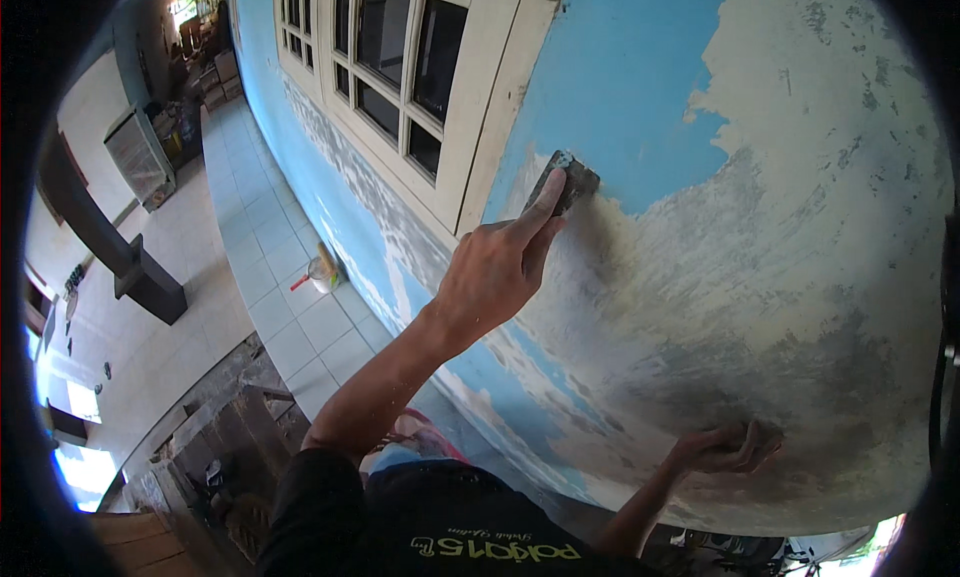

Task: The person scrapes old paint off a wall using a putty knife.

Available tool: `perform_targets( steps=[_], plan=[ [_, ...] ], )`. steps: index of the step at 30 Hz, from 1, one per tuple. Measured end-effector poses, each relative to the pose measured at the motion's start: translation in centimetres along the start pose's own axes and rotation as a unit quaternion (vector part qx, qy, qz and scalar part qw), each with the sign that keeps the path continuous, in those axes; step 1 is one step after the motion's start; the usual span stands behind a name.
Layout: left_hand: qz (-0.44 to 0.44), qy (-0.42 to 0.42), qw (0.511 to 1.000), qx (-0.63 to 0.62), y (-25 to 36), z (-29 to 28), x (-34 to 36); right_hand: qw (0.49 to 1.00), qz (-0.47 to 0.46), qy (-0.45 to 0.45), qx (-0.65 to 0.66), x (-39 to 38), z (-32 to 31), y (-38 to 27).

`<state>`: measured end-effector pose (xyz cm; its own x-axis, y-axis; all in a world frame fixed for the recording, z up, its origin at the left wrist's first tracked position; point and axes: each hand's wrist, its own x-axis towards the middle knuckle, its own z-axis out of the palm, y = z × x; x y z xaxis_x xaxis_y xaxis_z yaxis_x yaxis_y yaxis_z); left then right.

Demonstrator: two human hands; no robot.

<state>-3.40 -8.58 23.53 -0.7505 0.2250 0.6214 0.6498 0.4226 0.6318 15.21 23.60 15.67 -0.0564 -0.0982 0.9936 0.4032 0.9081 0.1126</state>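
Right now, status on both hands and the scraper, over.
Left hand grips flat grey metal scraper, blade on blue painted wall. Right hand braced flat on scraped grey patch. Cream window frame beside blade; nothing blocking.

Left hand up on the wall, fingers pressing a scraper flat against it, just right of the window frame. Right hand lower down and further right, touching the wall too. Small pot on the tiled floor, far left, below the window.
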Motion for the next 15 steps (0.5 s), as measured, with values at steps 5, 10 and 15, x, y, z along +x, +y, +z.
perform_targets(
  steps=[5,10,15],
  plan=[
    [0.015,0.002,1.0,-0.01,-1.4,0.7,0.2,1.0,0.029,0.011,0.002,-0.8,1.3,-0.3],
    [0.025,-0.01,0.999,-0.021,-0.6,1.0,-0.9,1.0,0.019,-0.014,-0.005,-0.7,0.3,0.1],
    [0.011,0.0,1.0,-0.002,-0.2,0.2,-0.1,1.0,0.016,0.014,0.019,0.5,0.3,-1.2]
  ],
)
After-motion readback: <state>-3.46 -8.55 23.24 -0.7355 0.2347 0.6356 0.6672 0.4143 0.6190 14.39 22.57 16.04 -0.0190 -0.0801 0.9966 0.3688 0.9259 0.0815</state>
